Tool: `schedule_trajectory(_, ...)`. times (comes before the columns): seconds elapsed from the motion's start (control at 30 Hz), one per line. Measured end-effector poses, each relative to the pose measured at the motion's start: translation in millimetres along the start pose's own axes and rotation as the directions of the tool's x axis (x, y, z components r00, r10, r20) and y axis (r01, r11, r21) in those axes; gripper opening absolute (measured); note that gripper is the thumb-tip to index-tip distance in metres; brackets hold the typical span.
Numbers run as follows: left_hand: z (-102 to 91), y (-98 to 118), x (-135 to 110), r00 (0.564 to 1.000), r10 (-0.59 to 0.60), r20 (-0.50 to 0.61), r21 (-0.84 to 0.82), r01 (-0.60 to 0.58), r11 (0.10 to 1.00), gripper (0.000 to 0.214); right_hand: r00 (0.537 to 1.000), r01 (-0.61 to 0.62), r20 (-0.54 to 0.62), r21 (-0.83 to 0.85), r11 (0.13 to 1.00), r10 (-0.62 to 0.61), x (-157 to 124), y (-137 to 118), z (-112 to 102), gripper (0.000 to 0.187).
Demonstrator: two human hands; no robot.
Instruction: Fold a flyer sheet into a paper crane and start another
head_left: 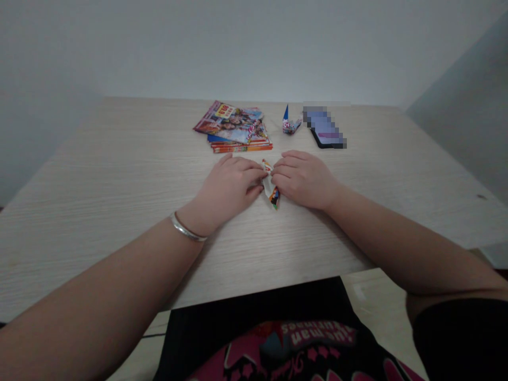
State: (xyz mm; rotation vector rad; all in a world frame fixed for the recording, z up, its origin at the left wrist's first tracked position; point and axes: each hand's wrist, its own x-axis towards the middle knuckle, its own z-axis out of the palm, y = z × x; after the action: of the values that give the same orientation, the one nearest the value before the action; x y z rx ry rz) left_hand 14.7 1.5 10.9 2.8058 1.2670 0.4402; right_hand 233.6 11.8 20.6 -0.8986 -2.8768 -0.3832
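Observation:
Between my hands on the tabletop lies a small folded piece of printed paper, white with coloured patches at its two pointed ends. My left hand holds its left edge, thumb and fingers pressed against it. From the other side my right hand presses on its right edge with bent fingertips. The fingers cover part of both edges, so the exact folds are hidden. A silver bangle circles my left wrist.
A stack of colourful leaflets lies beyond my left hand. A folded paper crane stands right of it, beside a phone, partly pixelated. The pale wooden table meets a wall at the back.

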Motion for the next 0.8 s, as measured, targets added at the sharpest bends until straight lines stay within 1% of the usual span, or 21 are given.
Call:
schedule_trajectory(0.1, -2.2, 2, 0, 1.0, 0.019, 0.008, 0.009, -0.019, 1.0, 0.028, 0.996, -0.08, -0.032, 0.051, 0.995, 0.082, 1, 1, 6, 0.03)
schedule_trajectory(0.23, -5.2, 4, 0, 0.999, 0.02, 0.032, 0.036, -0.021, 0.999, 0.027, 0.989, -0.139, -0.032, 0.105, 0.985, 0.144, 4, 1, 9, 0.02)
schedule_trajectory(0.3, -7.7, 5, -1, 0.999, 0.018, 0.046, 0.045, -0.02, 0.999, 0.028, 0.984, -0.165, -0.045, 0.147, 0.975, 0.173, 5, 1, 10, 0.017)
schedule_trajectory(0.43, -10.4, 7, -2, 0.999, 0.011, 0.032, 0.071, -0.013, 0.997, 0.027, 0.976, -0.185, -0.072, 0.217, 0.958, 0.205, 5, 2, 12, 0.017)
schedule_trajectory(0.53, -8.8, 7, -2, 1.0, -0.005, 0.024, 0.074, 0.003, 0.997, 0.023, 0.977, -0.171, -0.09, 0.207, 0.963, 0.193, 5, 2, 14, 0.016)
schedule_trajectory(0.7, -7.7, 8, -1, 1.0, -0.001, 0.015, 0.106, 0.0, 0.994, 0.018, 0.98, -0.049, -0.185, 0.107, 0.993, 0.069, 2, 2, 16, 0.02)
schedule_trajectory(0.8, -9.1, 8, 0, 0.999, 0.025, 0.025, 0.118, -0.028, 0.993, 0.017, 0.974, -0.019, -0.222, 0.083, 0.996, 0.037, -1, 2, 17, 0.018)
